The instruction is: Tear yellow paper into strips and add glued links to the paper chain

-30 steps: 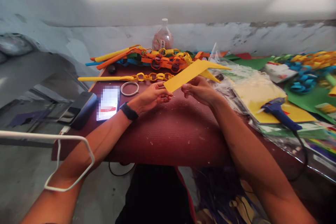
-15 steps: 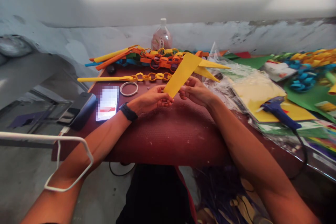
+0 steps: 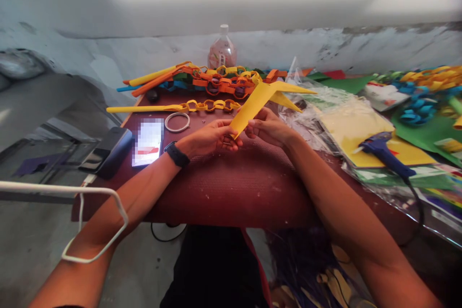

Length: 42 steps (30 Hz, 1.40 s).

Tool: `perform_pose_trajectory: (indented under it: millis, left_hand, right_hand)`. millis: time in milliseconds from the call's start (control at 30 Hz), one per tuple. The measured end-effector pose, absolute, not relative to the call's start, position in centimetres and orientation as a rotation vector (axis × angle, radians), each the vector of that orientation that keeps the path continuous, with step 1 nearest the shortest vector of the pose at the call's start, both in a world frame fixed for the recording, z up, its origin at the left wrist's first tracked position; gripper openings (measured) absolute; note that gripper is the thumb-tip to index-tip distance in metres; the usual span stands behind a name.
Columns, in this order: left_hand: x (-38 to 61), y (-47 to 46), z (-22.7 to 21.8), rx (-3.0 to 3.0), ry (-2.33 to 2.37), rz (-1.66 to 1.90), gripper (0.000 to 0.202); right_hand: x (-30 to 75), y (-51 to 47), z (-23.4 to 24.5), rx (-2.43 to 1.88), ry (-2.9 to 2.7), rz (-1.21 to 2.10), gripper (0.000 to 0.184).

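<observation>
Yellow paper strip (image 3: 249,108), plain, held up approx. ctr of scene; near end low on L, body slants up toward far R. Two pointed yellow bits (image 3: 294,88) poke R; can't tell if attached.

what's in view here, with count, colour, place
Paper strip: one, yellow, centre
Short paper chain: one, yellow, beyond ring
Paper chains: many, mixed colours, back and right
Rolled paper tubes: several, yellow, orange, blue, back left
Bottle: one, clear, by wall
Phone: one, white-lit, left
Ring: one, whitish, beside phone
Device: one, dark, left edge
Glue gun: one, blue, right
Paper sheets: several, yellow, green, right
Table: one, dark red, centre
Wire frame: one, white, lower left
Watch: one, black, left wrist
Left hand: one, bare, holding strip
Right hand: one, bare, by strip; contact unclear
</observation>
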<state>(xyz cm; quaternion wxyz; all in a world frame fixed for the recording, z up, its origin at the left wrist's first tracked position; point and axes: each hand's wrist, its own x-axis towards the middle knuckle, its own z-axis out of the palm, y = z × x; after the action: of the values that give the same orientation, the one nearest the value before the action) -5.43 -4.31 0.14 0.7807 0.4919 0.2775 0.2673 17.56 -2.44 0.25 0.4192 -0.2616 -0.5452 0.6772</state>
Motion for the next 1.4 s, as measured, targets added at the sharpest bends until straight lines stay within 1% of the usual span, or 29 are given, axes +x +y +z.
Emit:
perform_pose_trajectory:
  millis: [67, 200, 333, 400, 567, 867, 1167, 1333, 1400]
  left_hand:
    - [-5.3, -4.4, 0.1, 1.095, 0.606, 0.607, 0.03]
    - [-4.9, -4.6, 0.0, 1.263, 0.631, 0.763, 0.047]
    - [-4.6, -4.5, -0.2, 1.426, 0.677, 0.869, 0.05]
    - [-4.6, -4.3, -0.3, 1.447, 0.679, 0.875, 0.049]
    - [-4.9, -4.1, -0.5, 1.507, 0.675, 0.864, 0.037]
    - [-4.7, -4.1, -0.5, 1.457, 0.724, 0.827, 0.021]
    - [-4.7, -4.3, -0.6, 1.462, 0.768, 0.865, 0.024]
    - [-4.8, -4.4, -0.4, 1.423, 0.772, 0.866, 0.014]
    - [-4.8, -4.4, -0.3, 1.41, 0.77, 0.855, 0.014]
  right_hand:
    - [17.5, -2.6, 0.4, -0.688, -1.362, 1.686, 0.057]
    - [17.3, -2.4, 0.2, -0.718, -1.393, 1.656, 0.054]
    - [17.0, -2.2, -0.2, -0.744, -1.437, 1.602, 0.049]
    - [16.9, -2.2, -0.3, -0.755, -1.439, 1.574, 0.048]
    - [16.7, -2.2, -0.1, -0.776, -1.436, 1.537, 0.043]
    - [16.9, -1.9, -0.1, -0.791, -1.408, 1.472, 0.043]
    - [16.6, -1.9, -0.5, -0.814, -1.411, 1.444, 0.043]
    - [16.5, -1.9, -0.2, -0.812, -1.392, 1.409, 0.047]
    - [16.8, -1.8, 0.1, -0.812, -1.348, 1.394, 0.05]
